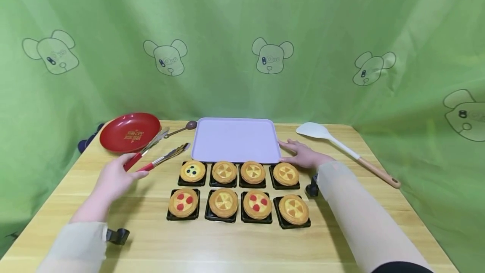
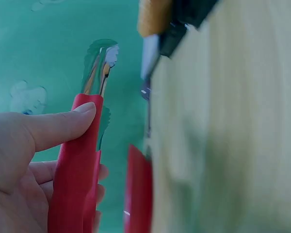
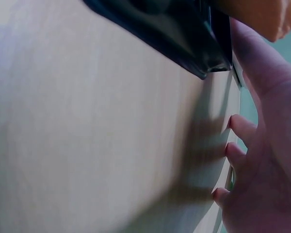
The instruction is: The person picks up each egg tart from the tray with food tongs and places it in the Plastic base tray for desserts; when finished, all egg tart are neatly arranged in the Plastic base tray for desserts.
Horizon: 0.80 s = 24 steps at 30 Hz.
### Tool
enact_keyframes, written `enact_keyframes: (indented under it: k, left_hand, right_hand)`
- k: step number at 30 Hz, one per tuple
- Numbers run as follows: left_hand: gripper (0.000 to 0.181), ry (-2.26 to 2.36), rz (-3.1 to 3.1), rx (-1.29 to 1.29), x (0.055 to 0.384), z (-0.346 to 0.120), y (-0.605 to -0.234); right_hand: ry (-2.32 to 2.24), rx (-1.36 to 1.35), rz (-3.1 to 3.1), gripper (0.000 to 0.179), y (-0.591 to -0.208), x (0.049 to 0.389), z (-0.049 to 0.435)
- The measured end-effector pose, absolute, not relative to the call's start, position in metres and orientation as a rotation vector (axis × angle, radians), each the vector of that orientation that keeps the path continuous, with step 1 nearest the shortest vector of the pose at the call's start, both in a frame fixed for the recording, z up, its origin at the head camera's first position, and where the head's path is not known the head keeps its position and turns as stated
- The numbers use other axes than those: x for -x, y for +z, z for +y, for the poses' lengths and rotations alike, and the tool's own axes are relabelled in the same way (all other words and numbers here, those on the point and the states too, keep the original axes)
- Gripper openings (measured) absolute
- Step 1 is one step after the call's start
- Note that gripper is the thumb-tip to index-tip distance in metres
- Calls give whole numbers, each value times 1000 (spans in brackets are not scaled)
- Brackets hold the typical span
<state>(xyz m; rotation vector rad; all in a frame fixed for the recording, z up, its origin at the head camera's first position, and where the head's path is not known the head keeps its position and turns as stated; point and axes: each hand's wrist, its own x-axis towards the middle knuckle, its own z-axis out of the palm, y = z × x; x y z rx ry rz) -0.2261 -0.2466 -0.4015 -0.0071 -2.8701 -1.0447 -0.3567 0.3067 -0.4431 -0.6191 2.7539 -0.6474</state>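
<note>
My left hand (image 1: 115, 176) holds red-handled metal tongs (image 2: 75, 160), thumb along the handle and fingers curled behind it. A second red handle (image 2: 139, 189) lies close to the table beside it, its metal end pointing toward the tray in the head view. My right hand (image 1: 305, 155) is at the right edge of the lilac tray (image 1: 235, 140), fingers spread, fingertips right at the rim. Just in front of the tray stand two rows of tarts on black square bases, including a fruit-topped tart (image 1: 286, 174) nearest the right hand and a blueberry-dotted tart (image 1: 192, 172).
A red plate (image 1: 130, 132) with gold print sits at the back left, near a small brown spoon (image 1: 191, 125). On the right lies a white spoon-like utensil (image 1: 314, 130) with a wooden handle (image 1: 379, 172). A green curtain (image 1: 235, 87) hangs behind the wooden table (image 1: 227, 247).
</note>
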Motion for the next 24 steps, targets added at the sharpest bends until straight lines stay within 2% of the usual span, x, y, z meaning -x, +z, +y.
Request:
enact_keyframes:
  k: [10,20,24]
  left_hand:
    - [79,-992,-2990,-7,241,-260,-421]
    - [71,-1004,-3008,15,248,-259,-431]
    - [59,-980,-3036,1,246,-258,-431]
  right_hand:
    - [-648,646,2755,80,-445,356,310]
    - [-658,625,2746,84,-455,367,316]
    - [-637,606,2749,82,-450,363,312]
